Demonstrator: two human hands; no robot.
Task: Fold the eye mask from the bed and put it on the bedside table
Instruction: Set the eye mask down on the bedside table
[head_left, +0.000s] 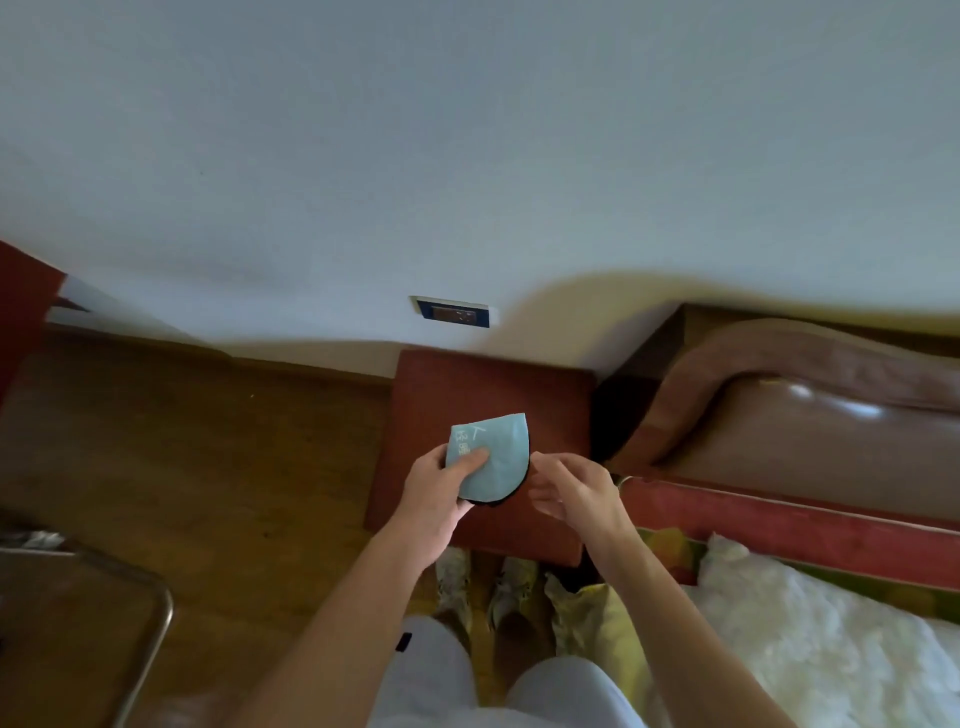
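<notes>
From the head camera I look down over both arms at the bedside table, a dark red-brown block set against the far wall. The eye mask is already folded, by my reading: it shows as one pale blue half-oval with a black edge peeping out at its near right side. My left hand pinches it, thumb pressed on the blue face and fingers underneath, and holds it over the middle of the tabletop. I cannot tell whether it hangs just above the wood or already touches it. My right hand is just to the right of the mask, fingers loosely curled and holding nothing; its fingertips come close to the black edge, but I cannot say they touch.

So I judge the fold done and the carry done; what is left is to lay the mask down and let go.

The tabletop shows nothing else on it, so nothing blocks the spot. On the right lie the bed with its white fleecy cover and the padded brown headboard. A wall socket sits beyond the table. A metal-framed chair stands near left, well apart.
</notes>
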